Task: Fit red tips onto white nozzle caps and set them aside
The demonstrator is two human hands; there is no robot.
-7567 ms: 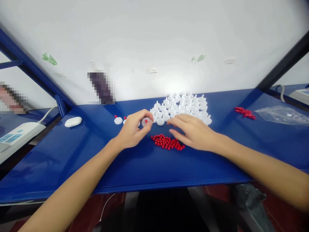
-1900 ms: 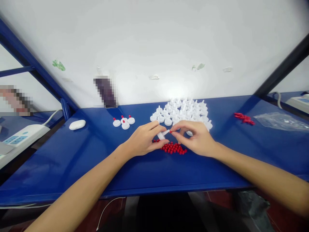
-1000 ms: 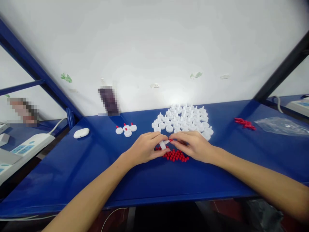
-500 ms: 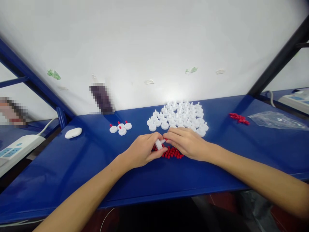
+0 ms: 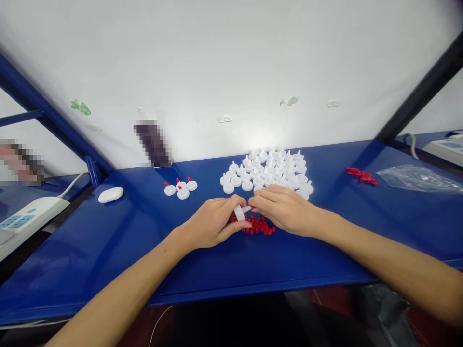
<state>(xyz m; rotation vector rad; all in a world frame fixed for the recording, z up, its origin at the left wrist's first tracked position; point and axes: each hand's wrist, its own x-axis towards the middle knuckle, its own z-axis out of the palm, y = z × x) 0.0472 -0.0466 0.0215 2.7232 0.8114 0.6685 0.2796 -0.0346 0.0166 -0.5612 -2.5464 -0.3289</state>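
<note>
My left hand (image 5: 211, 222) pinches a white nozzle cap (image 5: 239, 213) by its round base, with the spout pointing right. At the spout's tip, the fingers of my right hand (image 5: 287, 210) are closed on a small red tip cap (image 5: 252, 207), mostly hidden by them. Whether the tip cap is fully seated I cannot tell. Just below both hands lies a pile of small red tip caps (image 5: 258, 225). Behind my right hand stand several bare white nozzle caps (image 5: 247, 185), spouts up. To the left are several white nozzle caps with red tips (image 5: 183, 193).
A white earbud case (image 5: 110, 194) lies on the blue table (image 5: 253, 270) at the left. More red pieces (image 5: 361, 176) lie at the right beside a clear plastic bag (image 5: 415, 178). A pixelated dark object (image 5: 154, 144) leans on the wall. Power strips (image 5: 29, 219) flank the table.
The view has shifted slightly. Both hands keep their hold, with the right fingers drawn a little to the right, showing more of the spout.
</note>
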